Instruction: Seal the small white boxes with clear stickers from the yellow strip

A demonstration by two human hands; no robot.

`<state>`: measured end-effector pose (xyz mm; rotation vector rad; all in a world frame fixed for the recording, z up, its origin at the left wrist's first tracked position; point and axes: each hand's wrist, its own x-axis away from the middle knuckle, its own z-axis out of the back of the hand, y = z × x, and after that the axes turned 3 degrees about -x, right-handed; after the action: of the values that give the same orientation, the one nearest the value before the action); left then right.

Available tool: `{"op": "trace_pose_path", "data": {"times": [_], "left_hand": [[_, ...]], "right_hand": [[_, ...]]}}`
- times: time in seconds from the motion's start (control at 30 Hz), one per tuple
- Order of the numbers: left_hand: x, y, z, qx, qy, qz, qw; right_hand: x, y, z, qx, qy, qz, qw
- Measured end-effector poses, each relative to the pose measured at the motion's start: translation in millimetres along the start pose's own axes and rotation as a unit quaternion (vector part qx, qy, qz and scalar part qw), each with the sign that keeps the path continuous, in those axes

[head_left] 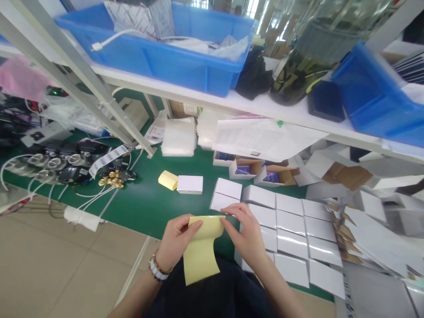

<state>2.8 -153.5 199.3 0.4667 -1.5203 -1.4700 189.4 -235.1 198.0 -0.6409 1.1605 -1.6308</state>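
Observation:
A strip of yellow paper point(200, 260) hangs in front of my body, its top part bent over and its lower end loose. My left hand point(180, 236) pinches its upper left edge between thumb and fingers. At the upper right corner, my right hand point(243, 227) has its thumb and fingertips closed on the same strip. Whether a thin clear piece lies along the top edge, I cannot tell. Just beyond the right fingertips lie white boxes point(227, 189). Farther off, a single white box point(190, 184) rests beside a folded yellow paper piece point(168, 180).
Rows of white boxes point(291, 221) cover the green table point(149, 203) to the right. Open cartons point(245, 168) stand behind them. Metal valve-like parts with cables point(66, 163) lie left. A shelf with a blue bin point(149, 57) overhangs the back.

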Motion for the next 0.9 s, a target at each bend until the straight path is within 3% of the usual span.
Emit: {"op": "trace_pose_path", "data": {"times": [0.1,0.2,0.3,0.37,0.43,0.53,0.63,0.7,0.8,0.9], "left_hand": [[-5.7,-3.7,2.7,-0.024,0.005,-0.008,1.000],[-12.7,-14.3,2.1,-0.013,0.005,0.035,0.999],[-23.2,-35.8,-0.8,0.017,-0.006,0.091,0.996],[-33.8,-59.0,-0.9,0.039,0.006,0.119,0.992],[-47.3,-88.8,2.8,0.052,0.041,0.147,0.987],[-69.5,-133.4,13.6,-0.065,0.093,0.167,0.979],[-87.7,-154.9,16.2,-0.288,0.176,0.026,0.941],[-97.6,-152.1,5.2,-0.370,0.162,-0.119,0.907],[-115.0,-136.1,-28.3,-0.409,-0.020,-0.273,0.870],[-136.7,-128.5,-62.5,-0.428,-0.149,-0.334,0.826]], "right_hand": [[-5.3,2.0,-2.8,0.072,-0.024,0.055,0.996],[-5.5,5.4,-8.9,0.144,-0.052,0.096,0.984],[0.0,19.6,-14.9,0.119,-0.080,0.078,0.987],[5.6,40.5,-16.7,0.047,-0.062,0.016,0.997],[11.8,70.2,-16.0,-0.033,-0.003,-0.087,0.996],[20.1,120.5,-12.3,-0.110,0.086,-0.257,0.956],[24.4,158.7,-9.9,-0.115,0.087,-0.327,0.934],[23.2,173.1,-10.7,-0.081,0.054,-0.320,0.942],[16.2,183.9,-15.3,-0.015,-0.003,-0.288,0.958],[8.7,190.7,-21.1,0.011,-0.033,-0.270,0.962]]}}
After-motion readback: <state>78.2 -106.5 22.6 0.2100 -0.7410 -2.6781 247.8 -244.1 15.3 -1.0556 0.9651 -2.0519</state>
